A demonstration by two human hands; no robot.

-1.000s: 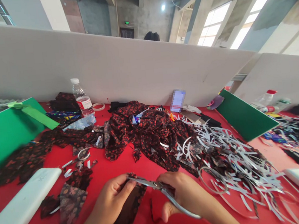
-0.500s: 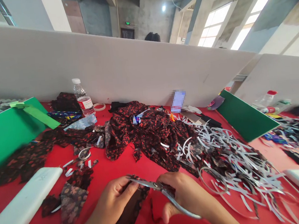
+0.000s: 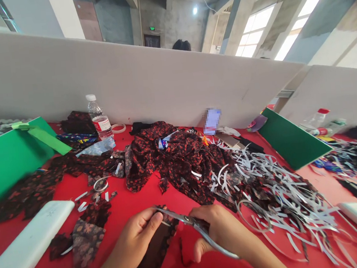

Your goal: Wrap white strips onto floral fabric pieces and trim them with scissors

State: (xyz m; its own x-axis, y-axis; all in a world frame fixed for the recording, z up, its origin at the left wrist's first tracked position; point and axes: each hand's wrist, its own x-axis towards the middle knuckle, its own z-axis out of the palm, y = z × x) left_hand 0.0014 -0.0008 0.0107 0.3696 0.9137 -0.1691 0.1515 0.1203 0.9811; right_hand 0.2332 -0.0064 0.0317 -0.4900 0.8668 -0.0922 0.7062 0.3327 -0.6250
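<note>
My left hand pinches the upper edge of a dark floral fabric piece that hangs down toward the red table. In my right hand is a pair of metal scissors, its blades pointing left across the fabric's top edge, close to my left fingertips. One long handle shows below my right palm, and the thumb sits beside it. A thin pale strip shows on the fabric just under the blades. Part of the grip is hidden by my right fingers.
Dark floral cloth is heaped ahead, with many white strips at right. A white power bank lies left, near fabric scraps. Behind stand a water bottle and a phone. Green boards flank the table.
The fabric piece has shifted slightly up and right, showing more of its top edge and the pale strip beneath the blades. Both hands have barely moved.
</note>
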